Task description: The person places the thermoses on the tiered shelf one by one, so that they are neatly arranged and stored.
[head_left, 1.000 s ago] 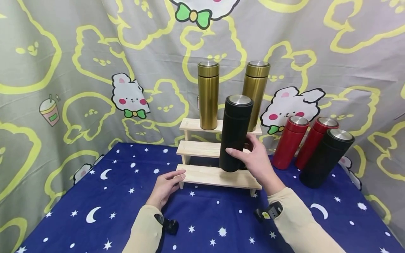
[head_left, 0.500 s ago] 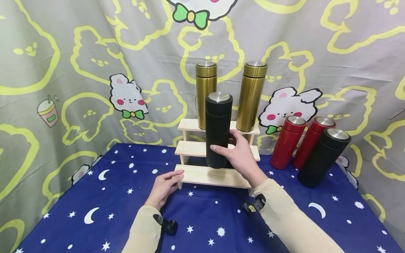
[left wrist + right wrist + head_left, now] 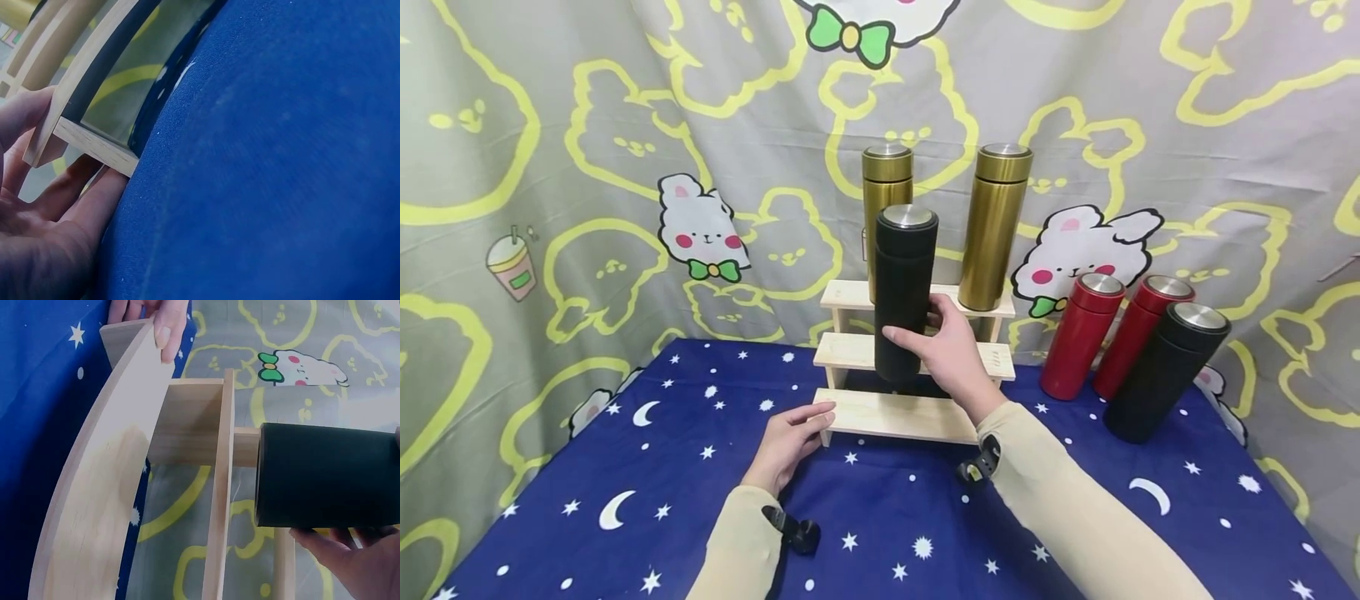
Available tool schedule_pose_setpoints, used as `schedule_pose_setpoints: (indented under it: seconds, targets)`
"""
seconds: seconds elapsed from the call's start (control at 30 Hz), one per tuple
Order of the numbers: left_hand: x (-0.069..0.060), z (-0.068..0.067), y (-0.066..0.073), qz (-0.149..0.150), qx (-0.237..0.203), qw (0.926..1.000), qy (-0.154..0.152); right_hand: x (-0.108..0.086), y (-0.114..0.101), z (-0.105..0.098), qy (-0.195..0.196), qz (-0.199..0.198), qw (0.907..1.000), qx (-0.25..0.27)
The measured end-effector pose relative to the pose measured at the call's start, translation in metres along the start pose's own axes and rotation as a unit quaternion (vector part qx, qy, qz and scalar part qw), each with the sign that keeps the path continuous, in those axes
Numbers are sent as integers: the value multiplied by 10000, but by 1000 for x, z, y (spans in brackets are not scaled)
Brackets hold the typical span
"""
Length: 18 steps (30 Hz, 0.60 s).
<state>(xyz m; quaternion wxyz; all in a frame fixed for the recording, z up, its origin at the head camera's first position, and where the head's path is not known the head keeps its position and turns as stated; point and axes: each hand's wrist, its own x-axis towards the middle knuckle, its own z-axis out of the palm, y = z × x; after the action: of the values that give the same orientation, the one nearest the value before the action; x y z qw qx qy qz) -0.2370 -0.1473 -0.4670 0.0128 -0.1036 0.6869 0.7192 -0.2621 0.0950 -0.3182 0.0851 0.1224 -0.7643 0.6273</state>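
Note:
My right hand (image 3: 953, 354) grips a black thermos bottle (image 3: 904, 292) round its lower half, thumb in front. The bottle is nearly upright. In the right wrist view, a gap shows between the bottle's base (image 3: 261, 478) and the middle step (image 3: 220, 487) of the wooden stand. My left hand (image 3: 786, 442) holds the left end of the stand's lowest step (image 3: 895, 415); in the left wrist view, its fingers (image 3: 100, 206) lie against the end board and leg. Two gold thermos bottles (image 3: 996, 233) stand on the top step, the left one partly hidden behind the black bottle.
To the right of the stand, two red thermos bottles (image 3: 1081, 342) and another black thermos bottle (image 3: 1165, 375) stand on the blue cloth (image 3: 700, 500) with moons and stars. A patterned curtain (image 3: 625, 150) hangs behind the table.
My right hand has carried the black bottle leftward, then slightly up and back, from the stand's right half to in front of the left gold bottle. The left hand stays at the stand's end.

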Motion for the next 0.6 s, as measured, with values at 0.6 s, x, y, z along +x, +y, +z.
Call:
schedule_pose_setpoints:
  seconds: [0.6]
  targets:
    - [-2, -2, 1, 0, -65, 10000, -74, 18, 12, 28, 178, 150, 9997, -53]
